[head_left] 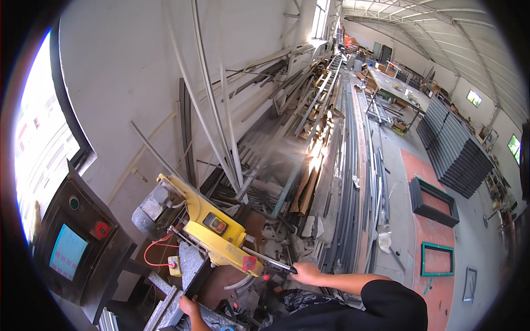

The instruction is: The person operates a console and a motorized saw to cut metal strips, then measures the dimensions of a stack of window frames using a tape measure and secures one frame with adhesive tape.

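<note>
A yellow cut-off saw (212, 223) with a grey motor (154, 209) stands in front of me, its head tilted down toward the right. My right hand (307, 274) is closed round the dark end of its handle (279, 263), arm stretched out to the right. Lower down, my left hand (189, 305) grips the edge of a light metal profile (164, 310) lying at the saw's bed. Its fingertips are partly hidden. A red cable runs to a small yellow switch box (174, 266) beside the saw. The blade's contact with the profile cannot be made out.
At left stands a dark control cabinet (83, 243) with a lit screen and red button. Long metal profiles (345, 182) lie along the floor ahead; others lean on the wall. Rectangular frames (437, 259) rest on a red mat at right, near a grey stack (452, 146).
</note>
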Motion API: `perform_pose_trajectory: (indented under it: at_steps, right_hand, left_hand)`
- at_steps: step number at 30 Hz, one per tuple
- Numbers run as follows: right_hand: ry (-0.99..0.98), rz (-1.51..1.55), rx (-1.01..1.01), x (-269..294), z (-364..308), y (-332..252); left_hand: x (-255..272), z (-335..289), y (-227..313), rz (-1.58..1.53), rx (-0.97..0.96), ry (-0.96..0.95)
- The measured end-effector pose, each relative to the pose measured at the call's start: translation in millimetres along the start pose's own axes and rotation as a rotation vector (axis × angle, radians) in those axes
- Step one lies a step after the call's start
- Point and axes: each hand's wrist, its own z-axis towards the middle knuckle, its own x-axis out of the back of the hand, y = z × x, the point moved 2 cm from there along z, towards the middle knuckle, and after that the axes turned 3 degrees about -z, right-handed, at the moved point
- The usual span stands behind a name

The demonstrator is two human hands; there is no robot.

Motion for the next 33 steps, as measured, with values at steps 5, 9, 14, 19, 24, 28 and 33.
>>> perform_pose_trajectory:
  at_steps: [5, 9, 14, 19, 24, 28, 33]
  right_hand:
    - [-0.035, 0.028, -0.035, -5, 1, 2]
    - [-0.067, 0.037, -0.053, -7, 1, 3]
    - [-0.055, 0.054, -0.055, -13, 3, 6]
    - [-0.036, 0.053, -0.038, -18, 4, 9]
    - [-0.028, 0.059, -0.027, -19, 5, 9]
    - [-0.027, 0.055, -0.027, -24, 6, 11]
    - [0.000, 0.054, -0.021, -40, 11, 20]
  left_hand:
    - [-4, 2, -3, -0.005, -0.029, 0.020]
    - [-7, 4, -6, 0.005, -0.018, 0.015]
    - [-13, 6, -12, 0.026, -0.013, 0.019]
    - [-25, 9, -22, 0.070, 0.009, -0.008]
    - [-31, 10, -29, 0.062, 0.020, -0.027]
    - [-27, 9, -26, 0.081, -0.008, -0.003]
    - [-17, 9, -17, 0.087, -0.017, 0.004]
